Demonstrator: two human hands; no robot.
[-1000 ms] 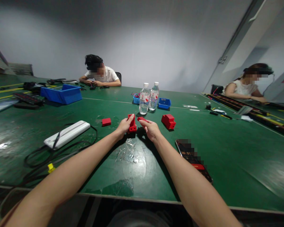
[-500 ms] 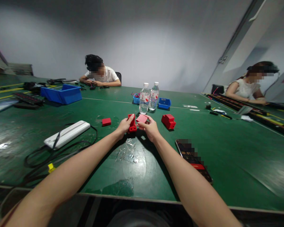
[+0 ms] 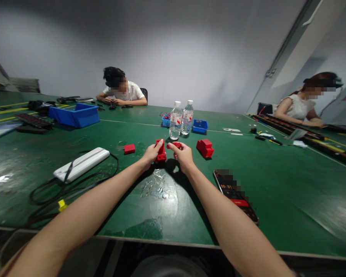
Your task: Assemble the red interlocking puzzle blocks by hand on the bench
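My left hand [image 3: 152,154] is closed around a red block with holes in its near end [image 3: 161,157], held just over the green table [image 3: 190,215]. A smaller flat red piece [image 3: 175,145] is pinched in my right hand [image 3: 183,156], slightly apart from the block. My fingers cover part of both pieces. Right of my hands lies a stepped red block [image 3: 205,148] with holes in its near face. Left of them rests a small red rectangular block [image 3: 129,149].
Two water bottles [image 3: 175,123] stand beyond my hands, near small blue bins [image 3: 200,127]. At left are a white power strip [image 3: 82,164] with black cords and a larger blue bin [image 3: 75,115]. A phone [image 3: 233,194] lies at right. Two people [image 3: 129,92] sit across the table.
My right hand has turned the flat red piece, so its broad pale-lit face no longer shows and a narrow side does. My left hand and its block have barely moved.
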